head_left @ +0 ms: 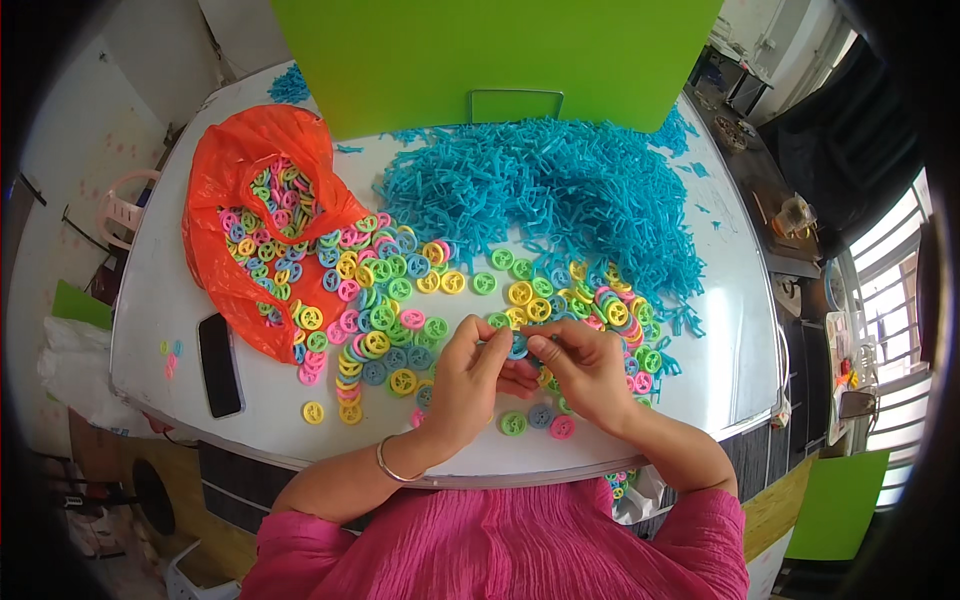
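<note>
Magenta clothing fills six o'clock in the head view. Near centre, the left hand and right hand meet, the grip of each pinching one small blue disc. Clock positions from the hands, on the white counter: nine, phone; ten, red bag spilling multicoloured spoked discs; twelve to one, heaped blue strips.

Plastic wheels and blue pieces heaped on a white table suggest a small workshop.
</note>
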`<state>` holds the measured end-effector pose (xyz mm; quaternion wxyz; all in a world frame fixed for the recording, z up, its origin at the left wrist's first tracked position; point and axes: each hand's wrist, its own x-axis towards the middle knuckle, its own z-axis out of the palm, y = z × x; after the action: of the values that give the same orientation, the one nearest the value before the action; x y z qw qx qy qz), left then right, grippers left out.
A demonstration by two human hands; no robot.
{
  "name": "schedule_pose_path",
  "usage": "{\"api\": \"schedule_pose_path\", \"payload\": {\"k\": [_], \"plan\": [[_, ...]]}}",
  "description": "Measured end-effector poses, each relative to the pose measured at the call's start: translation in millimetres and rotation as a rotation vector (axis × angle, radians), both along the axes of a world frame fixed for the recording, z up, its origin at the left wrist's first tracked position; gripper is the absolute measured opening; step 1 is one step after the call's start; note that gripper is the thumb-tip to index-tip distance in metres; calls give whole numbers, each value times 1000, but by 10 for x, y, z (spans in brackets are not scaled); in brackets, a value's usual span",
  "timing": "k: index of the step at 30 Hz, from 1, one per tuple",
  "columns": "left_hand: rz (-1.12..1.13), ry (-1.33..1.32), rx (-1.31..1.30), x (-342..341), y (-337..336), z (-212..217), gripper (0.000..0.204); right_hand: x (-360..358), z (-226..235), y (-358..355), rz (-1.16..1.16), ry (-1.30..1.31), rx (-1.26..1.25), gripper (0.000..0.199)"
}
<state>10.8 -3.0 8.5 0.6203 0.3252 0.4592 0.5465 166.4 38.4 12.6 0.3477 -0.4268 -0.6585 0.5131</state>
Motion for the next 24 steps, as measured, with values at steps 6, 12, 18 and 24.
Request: {"api": "schedule_pose_path", "payload": {"k": [6,12,18,24], "plan": [[20,123,83,32,-21,-1,16,0,74,-19,-22,-71,17,15],[-141,-448,-396,-249,154,-19,11,90,-15,162,104,-145,197,21],[-247,-457,-324,-267,135,140,18,111,40,195,102,131,-226,27],[-257,845,499,-191,112,193,33,134,162,191,123,306,-472,34]]}}
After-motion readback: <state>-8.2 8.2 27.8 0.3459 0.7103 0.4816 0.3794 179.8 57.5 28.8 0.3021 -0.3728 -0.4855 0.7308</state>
